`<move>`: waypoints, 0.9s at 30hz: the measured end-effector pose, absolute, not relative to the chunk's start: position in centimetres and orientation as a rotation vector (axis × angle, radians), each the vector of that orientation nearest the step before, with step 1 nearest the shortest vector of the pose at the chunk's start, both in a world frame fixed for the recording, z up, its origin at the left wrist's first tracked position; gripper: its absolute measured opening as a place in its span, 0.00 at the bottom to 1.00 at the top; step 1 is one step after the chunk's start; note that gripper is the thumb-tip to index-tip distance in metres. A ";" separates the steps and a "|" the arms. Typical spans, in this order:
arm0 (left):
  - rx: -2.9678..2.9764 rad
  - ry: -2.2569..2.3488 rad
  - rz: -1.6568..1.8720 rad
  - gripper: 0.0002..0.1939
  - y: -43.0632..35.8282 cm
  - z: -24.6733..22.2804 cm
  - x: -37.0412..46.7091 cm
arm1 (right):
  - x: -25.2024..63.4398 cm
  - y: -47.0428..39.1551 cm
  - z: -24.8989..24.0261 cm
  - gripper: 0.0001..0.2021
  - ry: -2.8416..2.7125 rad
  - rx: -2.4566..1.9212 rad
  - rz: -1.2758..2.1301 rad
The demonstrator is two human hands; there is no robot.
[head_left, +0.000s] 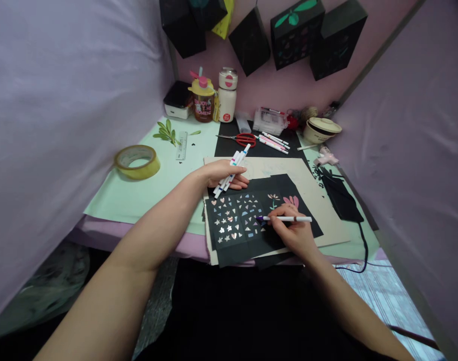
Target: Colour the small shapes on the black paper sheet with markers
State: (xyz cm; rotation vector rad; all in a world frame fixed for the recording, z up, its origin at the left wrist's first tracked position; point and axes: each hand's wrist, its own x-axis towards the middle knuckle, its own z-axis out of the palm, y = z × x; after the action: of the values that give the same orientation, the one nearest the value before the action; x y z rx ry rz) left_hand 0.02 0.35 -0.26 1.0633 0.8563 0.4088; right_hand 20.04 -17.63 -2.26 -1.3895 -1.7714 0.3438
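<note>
While your left hand (216, 173) lies palm up, fingers loosely curled and thumb pinning several white markers (237, 160), your right hand (294, 235) grips 1 purple-tipped marker (291, 219) like a pen, its tip over the small shapes on the black sheet (259, 246). That sheet lies on a pale board (334, 233), near red-handled scissors (245, 140).

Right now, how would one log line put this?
left hand: holding markers | right hand: holding purple-tipped marker, tip at black paper | red-handled scissors: lying beyond
</note>
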 end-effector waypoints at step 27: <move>1.071 0.858 0.406 0.07 0.3 -0.1 0.0 | 20.2 -17.5 -2.7 0.06 -1.759 -1.405 0.351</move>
State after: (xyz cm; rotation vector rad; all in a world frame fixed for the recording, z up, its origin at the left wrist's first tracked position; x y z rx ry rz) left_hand 0.03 0.31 -0.13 1.0710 0.8580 0.4061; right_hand 20.23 -17.53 -2.70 -1.4050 -1.7593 0.3507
